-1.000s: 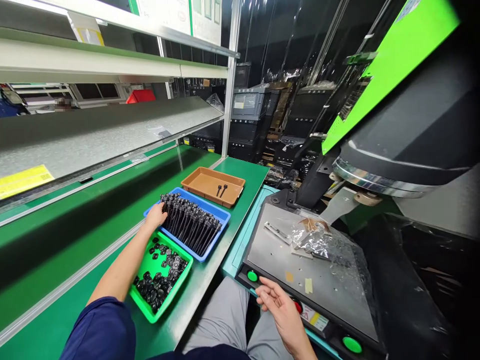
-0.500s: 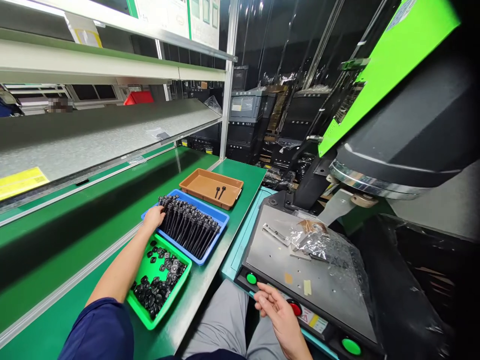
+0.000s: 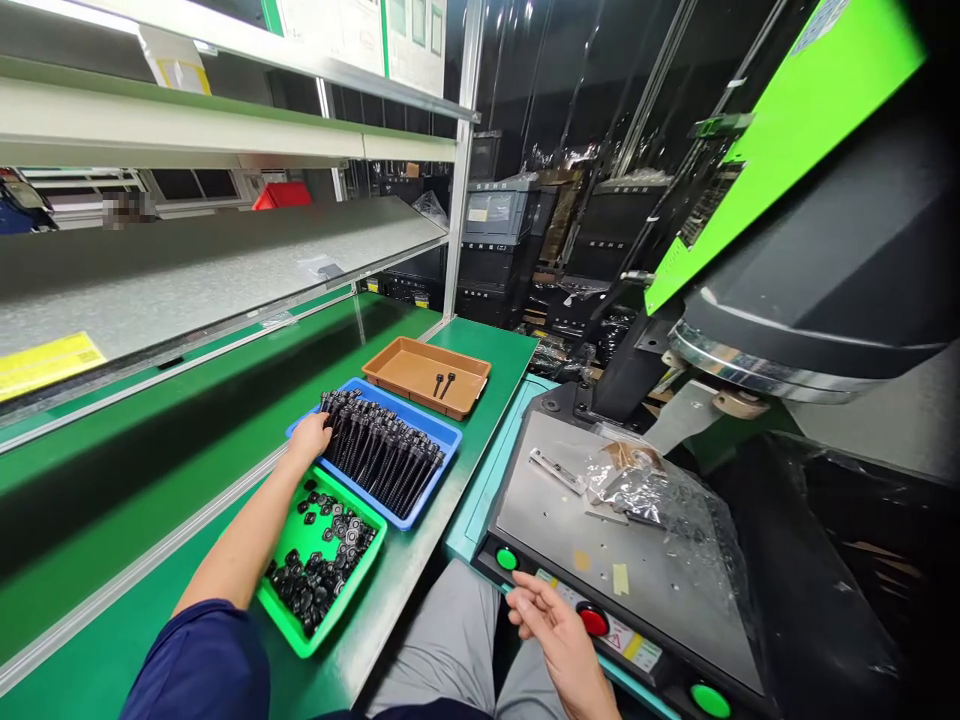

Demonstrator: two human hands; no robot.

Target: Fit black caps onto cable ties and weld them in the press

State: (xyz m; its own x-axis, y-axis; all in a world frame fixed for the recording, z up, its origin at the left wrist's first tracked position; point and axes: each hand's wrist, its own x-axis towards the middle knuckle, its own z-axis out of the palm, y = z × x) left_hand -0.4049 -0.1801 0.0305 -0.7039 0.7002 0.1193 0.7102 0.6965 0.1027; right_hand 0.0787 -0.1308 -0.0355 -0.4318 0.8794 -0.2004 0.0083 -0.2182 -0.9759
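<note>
My left hand [image 3: 311, 437] reaches into the near-left end of a blue tray [image 3: 442, 437] filled with a row of long black bolts [image 3: 379, 456]; its fingers curl onto the bolts, and what they grip is hidden. Just in front lies a green tray [image 3: 296, 620] of small black nuts. My right hand [image 3: 551, 625] hovers at the front edge of the machine's control panel, fingers loosely apart and holding nothing, between a green button [image 3: 507, 559] and a red button [image 3: 593, 621].
A brown tray [image 3: 401, 368] with two black bolts sits beyond the blue one on the green bench. The press's metal plate [image 3: 667, 575] carries a metal bracket [image 3: 556, 470] and crumpled plastic bags [image 3: 637, 485]. The black press head [image 3: 810, 290] hangs above. Shelves run along the left.
My right hand has slid slightly left and nearer along the panel edge. My left hand stays on the bolts in the blue tray.
</note>
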